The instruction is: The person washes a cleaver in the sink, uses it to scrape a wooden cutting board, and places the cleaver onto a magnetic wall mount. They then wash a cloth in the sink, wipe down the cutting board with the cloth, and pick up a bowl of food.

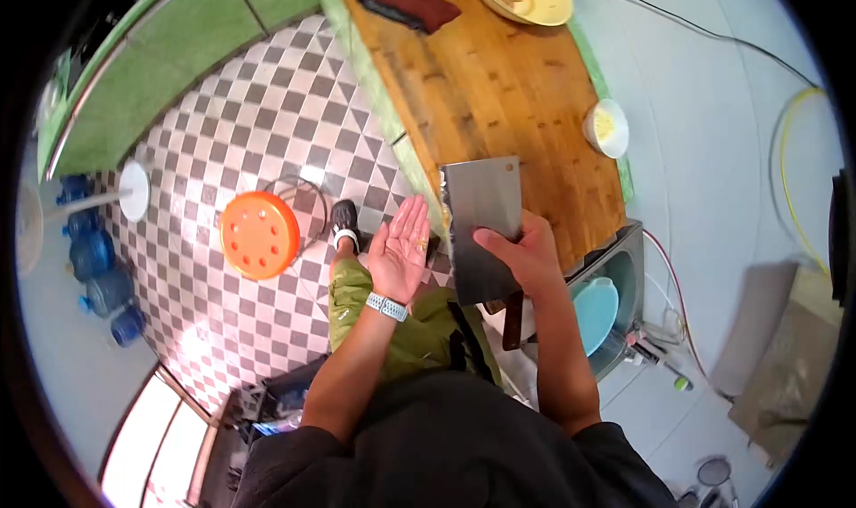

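Note:
My left hand (400, 251) is turned palm up with its fingers stretched out, and a small yellowish bit shows on the fingers. A watch with a pale band is on that wrist. My right hand (524, 251) grips a wide metal cleaver (484, 214) by the blade, thumb on the flat face. The cleaver's dark wooden handle points down toward my body. Yellowish bits cling along the blade's left edge, close to my left fingers but apart from them. Beyond the cleaver lies a wooden board (499, 89).
A white bowl (606, 128) with yellow contents, a yellow plate (546, 0) and a dark red cloth (410, 0) are on the board or its edge. At right is a sink (631, 267) holding a turquoise basin (596, 312). An orange stool (259, 235) stands at left.

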